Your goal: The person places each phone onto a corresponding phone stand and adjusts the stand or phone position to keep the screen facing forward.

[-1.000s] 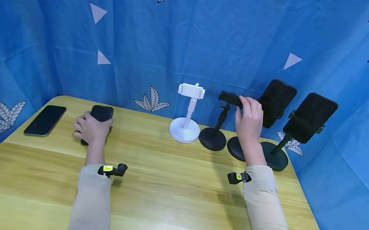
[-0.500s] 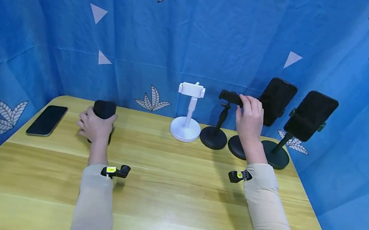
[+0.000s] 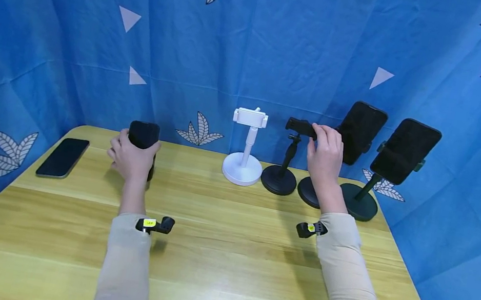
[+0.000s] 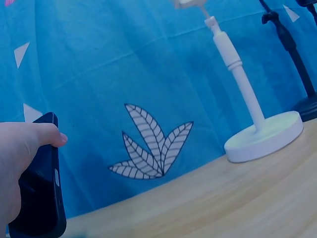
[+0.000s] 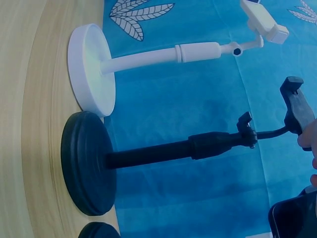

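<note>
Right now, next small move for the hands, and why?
I'd probably bring the left hand, holding a black smartphone, toward the clamp on the black phone stand. The right hand grips that clamp's end; no phone sits there, while the dark green stand at far right carries another smartphone.

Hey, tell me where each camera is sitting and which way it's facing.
Head: on the person's head, facing forward and down over the table; both sleeves, the left hand and right hand show.
Left wrist: facing the gripped phone, curtain and white stand; part of the left hand shows.
Right wrist: picture turned sideways, facing the black stand; right fingers show at the edge.
Shared: both wrist views include the white stand and curtain.
</note>
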Motion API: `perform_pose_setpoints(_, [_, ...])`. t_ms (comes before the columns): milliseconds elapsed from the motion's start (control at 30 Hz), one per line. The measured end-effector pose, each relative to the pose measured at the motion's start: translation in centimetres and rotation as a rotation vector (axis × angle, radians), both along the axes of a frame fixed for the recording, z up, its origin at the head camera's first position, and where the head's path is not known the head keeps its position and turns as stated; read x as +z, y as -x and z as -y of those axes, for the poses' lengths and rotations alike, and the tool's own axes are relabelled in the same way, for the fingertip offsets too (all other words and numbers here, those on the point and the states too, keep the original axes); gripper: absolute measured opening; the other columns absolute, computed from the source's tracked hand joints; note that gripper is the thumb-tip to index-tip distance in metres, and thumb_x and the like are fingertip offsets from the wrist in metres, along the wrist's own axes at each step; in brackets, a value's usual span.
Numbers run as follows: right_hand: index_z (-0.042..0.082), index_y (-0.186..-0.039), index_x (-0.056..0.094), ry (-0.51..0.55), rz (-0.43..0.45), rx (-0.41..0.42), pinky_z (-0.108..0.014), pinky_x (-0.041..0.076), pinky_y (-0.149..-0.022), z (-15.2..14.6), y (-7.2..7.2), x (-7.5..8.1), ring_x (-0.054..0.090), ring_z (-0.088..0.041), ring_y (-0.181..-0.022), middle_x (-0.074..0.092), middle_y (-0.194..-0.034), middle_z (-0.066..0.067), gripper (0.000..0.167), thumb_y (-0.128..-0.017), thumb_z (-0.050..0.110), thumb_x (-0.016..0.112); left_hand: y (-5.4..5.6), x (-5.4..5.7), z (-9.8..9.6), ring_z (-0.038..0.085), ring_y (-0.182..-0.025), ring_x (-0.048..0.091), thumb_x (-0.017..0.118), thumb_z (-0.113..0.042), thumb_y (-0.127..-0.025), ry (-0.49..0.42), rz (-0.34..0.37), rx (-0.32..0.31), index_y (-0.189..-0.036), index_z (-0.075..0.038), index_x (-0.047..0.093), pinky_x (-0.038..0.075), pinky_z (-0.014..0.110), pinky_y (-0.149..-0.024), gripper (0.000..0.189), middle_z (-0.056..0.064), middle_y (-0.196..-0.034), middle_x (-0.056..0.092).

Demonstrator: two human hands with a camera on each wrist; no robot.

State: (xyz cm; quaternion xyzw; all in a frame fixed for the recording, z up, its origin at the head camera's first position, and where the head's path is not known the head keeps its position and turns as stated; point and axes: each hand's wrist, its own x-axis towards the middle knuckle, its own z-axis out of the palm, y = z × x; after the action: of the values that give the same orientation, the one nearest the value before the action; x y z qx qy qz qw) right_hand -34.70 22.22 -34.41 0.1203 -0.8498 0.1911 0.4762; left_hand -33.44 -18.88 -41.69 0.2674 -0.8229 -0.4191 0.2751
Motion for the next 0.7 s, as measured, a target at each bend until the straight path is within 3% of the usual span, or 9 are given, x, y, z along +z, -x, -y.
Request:
perform_pose_setpoints(333, [0.0, -0.121, 0.065, -0.003, 0.008, -0.009, -0.047, 0.048, -0.093, 0.1, -0.2, 0.2, 0.055, -0.035, -0.111, 0.063, -0.116, -0.019, 0.03, -0.093, 0.009, 0.064, -0.4, 2.2, -1.4, 0.035, -0.134, 0.032, 0.075, -0.056, -0.075, 0.025, -0.031, -0.038, -0.148, -0.02, 0.037, 0.034, 0.064, -0.102, 0.09, 0.013, -0.149, 0.036])
perform_pose_setpoints(700, [0.0, -0.121, 0.066, -0.004, 0.011, -0.01, -0.047, 0.048, -0.094, 0.1, -0.3, 0.3, 0.055, -0.035, -0.112, 0.063, -0.116, -0.019, 0.03, -0.092, 0.009, 0.064, -1.0, 4.5, -3.9, 0.033, -0.131, 0.033, 0.078, -0.055, -0.074, 0.053, -0.139, -0.111, -0.147, -0.019, 0.04, 0.035, 0.058, -0.101, 0.09, 0.013, -0.143, 0.039])
